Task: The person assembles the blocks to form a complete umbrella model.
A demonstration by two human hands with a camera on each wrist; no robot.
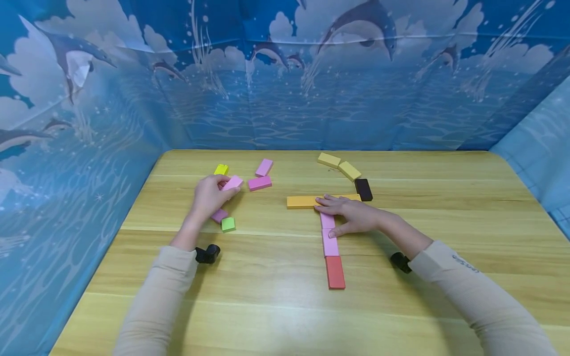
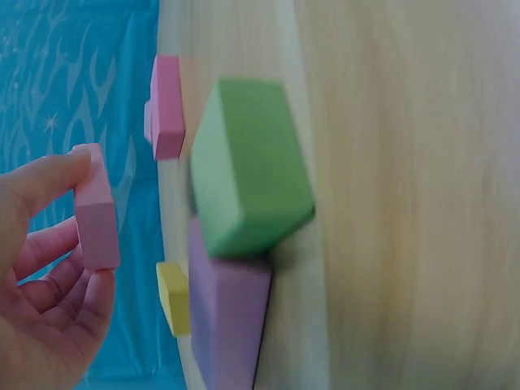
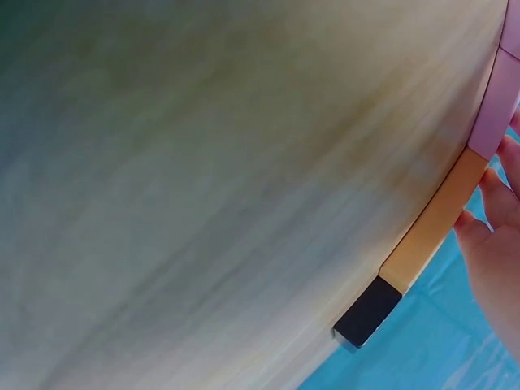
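My left hand (image 1: 208, 198) pinches a light pink block (image 1: 233, 183) between thumb and fingers, raised off the table as the left wrist view shows. Below that hand lie a purple block (image 1: 219, 215) and a green block (image 1: 228, 225), end to end. With fairly straight fingers, my right hand (image 1: 356, 215) rests on an orange bar (image 1: 301, 202), partly covering it. Its thumb touches the lower of two pink blocks (image 1: 329, 243), which run down from the bar to a red block (image 1: 335, 272) in a line. A black block (image 1: 363, 190) adjoins the bar's right end.
Beyond the left hand lie a yellow block (image 1: 221, 169), a pink block (image 1: 264, 167) and a darker pink one (image 1: 260, 183). Two pale yellow blocks (image 1: 349, 171) curve away from the black one. A blue dolphin-print curtain (image 1: 285, 113) encloses the wooden table (image 1: 276, 306).
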